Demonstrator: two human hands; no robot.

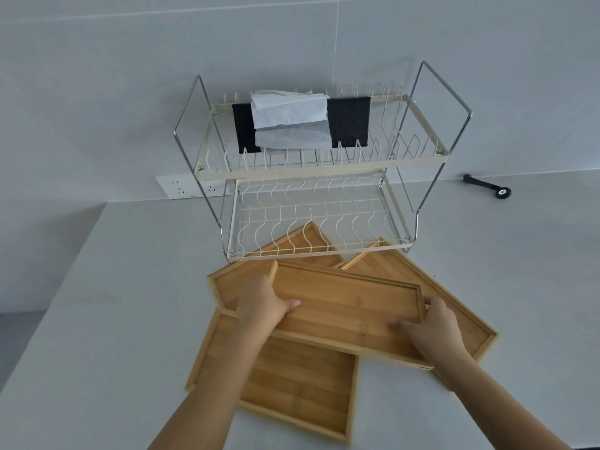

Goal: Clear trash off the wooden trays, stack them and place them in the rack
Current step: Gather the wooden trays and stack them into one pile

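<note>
Several bamboo trays lie overlapping on the grey counter in front of a two-tier wire rack [311, 172]. The top tray [347, 306] rests slanted across the others, held at both ends. My left hand [263, 303] grips its left end, thumb inside the rim. My right hand [431, 326] grips its right end. Under it lie a tray at front left [292, 384], a tray at right [454, 303], and one at the back [292, 251] whose far corner reaches under the rack's lower shelf. No trash shows on the trays.
On the rack's upper shelf sits a black tissue box [349, 121] with white tissue [289, 115] spilling out. A white socket strip [191, 188] is on the wall at left. A black tool [487, 185] lies at the back right of the counter [130, 287].
</note>
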